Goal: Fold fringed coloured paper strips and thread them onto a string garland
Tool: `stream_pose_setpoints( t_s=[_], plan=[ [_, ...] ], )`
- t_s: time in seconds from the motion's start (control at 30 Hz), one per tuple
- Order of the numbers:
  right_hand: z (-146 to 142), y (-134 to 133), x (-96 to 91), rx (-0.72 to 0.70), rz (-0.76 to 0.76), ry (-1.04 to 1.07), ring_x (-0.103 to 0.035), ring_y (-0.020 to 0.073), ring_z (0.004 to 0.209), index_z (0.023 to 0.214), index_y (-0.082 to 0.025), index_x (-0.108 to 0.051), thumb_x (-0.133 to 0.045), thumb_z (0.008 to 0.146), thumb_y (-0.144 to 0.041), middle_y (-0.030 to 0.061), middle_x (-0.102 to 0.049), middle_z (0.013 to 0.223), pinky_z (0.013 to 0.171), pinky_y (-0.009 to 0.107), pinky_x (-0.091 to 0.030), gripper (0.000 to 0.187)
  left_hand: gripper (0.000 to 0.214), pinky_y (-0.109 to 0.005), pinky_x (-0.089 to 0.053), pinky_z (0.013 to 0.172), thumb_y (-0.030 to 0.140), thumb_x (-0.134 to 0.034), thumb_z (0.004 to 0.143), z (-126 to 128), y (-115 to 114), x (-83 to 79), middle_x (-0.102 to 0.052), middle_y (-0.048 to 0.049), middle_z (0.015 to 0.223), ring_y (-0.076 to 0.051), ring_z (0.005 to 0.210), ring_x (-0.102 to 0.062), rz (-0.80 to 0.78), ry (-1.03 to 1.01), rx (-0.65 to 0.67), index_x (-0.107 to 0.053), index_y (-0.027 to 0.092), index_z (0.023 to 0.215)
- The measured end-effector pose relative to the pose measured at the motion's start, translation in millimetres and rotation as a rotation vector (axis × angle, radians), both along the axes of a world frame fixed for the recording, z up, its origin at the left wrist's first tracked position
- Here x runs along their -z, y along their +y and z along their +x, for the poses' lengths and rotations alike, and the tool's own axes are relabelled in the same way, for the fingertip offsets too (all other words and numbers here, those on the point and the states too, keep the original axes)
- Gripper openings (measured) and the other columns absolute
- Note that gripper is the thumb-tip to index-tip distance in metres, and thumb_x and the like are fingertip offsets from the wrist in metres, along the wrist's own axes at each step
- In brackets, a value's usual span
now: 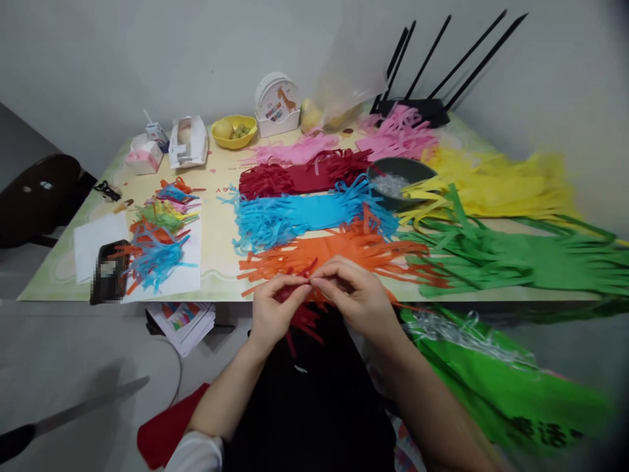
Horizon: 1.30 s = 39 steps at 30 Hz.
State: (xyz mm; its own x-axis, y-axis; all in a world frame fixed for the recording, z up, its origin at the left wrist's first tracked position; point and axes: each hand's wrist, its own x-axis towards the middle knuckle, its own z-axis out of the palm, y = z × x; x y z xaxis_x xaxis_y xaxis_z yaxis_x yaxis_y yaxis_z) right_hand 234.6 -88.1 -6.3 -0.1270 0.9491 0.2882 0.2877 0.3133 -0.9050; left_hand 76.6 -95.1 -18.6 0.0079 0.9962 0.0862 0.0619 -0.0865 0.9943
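Close together at the table's front edge, both my hands pinch a small bundle of dark red fringed strips (303,320), whose ends hang below the fingers. My left hand (278,307) has thumb and forefinger pressed together on it. The fingertips of my right hand (354,296) meet the left ones at the bundle's top; what exactly lies between them is too small to make out. Just behind the hands lies an orange fringed sheet (324,250). Beyond it are a blue fringed sheet (319,210) and a dark red fringed sheet (309,177).
Green (545,262), yellow (496,183) and pink fringed sheets (398,134) cover the right side. A dark bowl (413,172) holds clear bits. Finished-looking colourful tassels (157,255) and a phone (107,275) lie left. A yellow fruit bowl (250,136) and black router (417,111) stand behind.
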Motion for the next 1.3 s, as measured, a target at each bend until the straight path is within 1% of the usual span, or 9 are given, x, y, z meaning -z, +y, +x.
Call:
stream_pose_setpoints(
  t_s=[0.3,0.43,0.7,0.9,1.0,1.07,1.13,1.2,1.3],
  plan=[
    [-14,-7,-3.0,0.128,-0.006,0.234,-0.049,0.0082,0.046,0.087,-0.021,-0.058,-0.056,0.093,-0.029,-0.0007,-0.055,0.072,0.042,0.023,-0.039,0.01,0.018,-0.022,-0.049,0.058,0.033,-0.074,0.074,-4,-7,12.2,-0.067,-0.0003,0.063,-0.011,0.057,-0.06,-0.054,-0.121,-0.081,-0.07,0.016,0.073],
    [-25,-13,-5.2,0.112,0.14,0.079,-0.056,0.0115,0.056,0.085,-0.022,-0.058,-0.057,0.092,-0.023,0.0006,-0.057,0.073,0.051,0.025,-0.045,0.007,0.023,-0.023,-0.046,0.056,0.037,-0.071,0.077,-34,-22,10.5,-0.065,-0.0007,0.064,-0.012,0.058,-0.057,-0.077,0.037,-0.054,-0.067,0.015,0.071],
    [-54,1,-12.3,-0.158,0.248,-0.053,-0.059,0.0134,0.063,0.085,-0.021,-0.061,-0.056,0.092,-0.019,0.0028,-0.061,0.075,0.054,0.024,-0.047,0.008,0.045,-0.039,-0.042,0.105,0.032,-0.073,0.079,-90,-30,-17.7,-0.067,-0.0113,0.122,-0.025,0.118,-0.059,0.068,0.264,-0.022,-0.062,0.02,0.12],
    [-63,-2,-2.5,-0.208,0.168,-0.007,-0.059,0.0138,0.062,0.084,-0.022,-0.061,-0.054,0.093,-0.024,0.0038,-0.062,0.077,0.053,0.025,-0.048,0.011,0.024,-0.027,-0.054,0.062,0.037,-0.062,0.087,-85,-24,2.5,-0.072,-0.0057,0.069,-0.016,0.061,-0.066,-0.117,0.083,0.119,-0.073,0.016,0.09],
    [-56,-7,21.2,-0.245,0.016,0.101,-0.06,0.0133,0.058,0.112,-0.024,-0.058,-0.053,0.094,-0.029,0.0055,-0.065,0.089,0.05,0.025,-0.05,0.019,0.022,-0.029,-0.053,0.066,0.035,-0.061,0.087,-141,-22,-6.5,-0.074,-0.0062,0.076,-0.018,0.067,-0.067,-0.002,0.403,-0.1,-0.074,0.017,0.089],
    [-49,-8,36.5,-0.232,-0.074,0.146,-0.061,0.0133,0.057,0.122,-0.024,-0.053,-0.051,0.095,-0.032,0.0068,-0.065,0.094,0.049,0.025,-0.051,0.028,0.021,-0.037,-0.052,0.079,0.033,-0.059,0.087,-193,-15,-20.1,-0.075,-0.0083,0.088,-0.022,0.081,-0.067,0.194,0.755,-0.544,-0.075,0.019,0.089],
    [-43,-6,44.6,-0.201,-0.105,0.117,-0.062,0.0142,0.058,0.118,-0.022,-0.055,-0.051,0.095,-0.036,0.0065,-0.066,0.088,0.051,0.025,-0.052,0.027,0.022,-0.047,-0.045,0.094,0.033,-0.059,0.088,-237,1,-28.0,-0.073,-0.0099,0.096,-0.027,0.095,-0.063,0.323,1.1,-0.763,-0.075,0.021,0.096],
    [-40,-2,43.7,-0.183,-0.096,0.042,-0.062,0.015,0.058,0.112,-0.02,-0.06,-0.05,0.095,-0.037,0.0056,-0.066,0.081,0.053,0.026,-0.052,0.026,0.021,-0.05,-0.04,0.101,0.031,-0.058,0.089,-261,25,-22.7,-0.072,-0.009,0.104,-0.028,0.103,-0.06,0.397,1.278,-0.716,-0.076,0.024,0.098],
    [-31,5,32.7,-0.182,-0.028,-0.071,-0.064,0.0154,0.06,0.106,-0.019,-0.064,-0.048,0.095,-0.037,0.0057,-0.069,0.081,0.056,0.026,-0.053,0.027,0.018,-0.052,-0.037,0.104,0.027,-0.059,0.088,-257,54,0.2,-0.071,-0.0074,0.111,-0.028,0.109,-0.058,0.314,1.472,-0.403,-0.077,0.027,0.092]
  ],
)
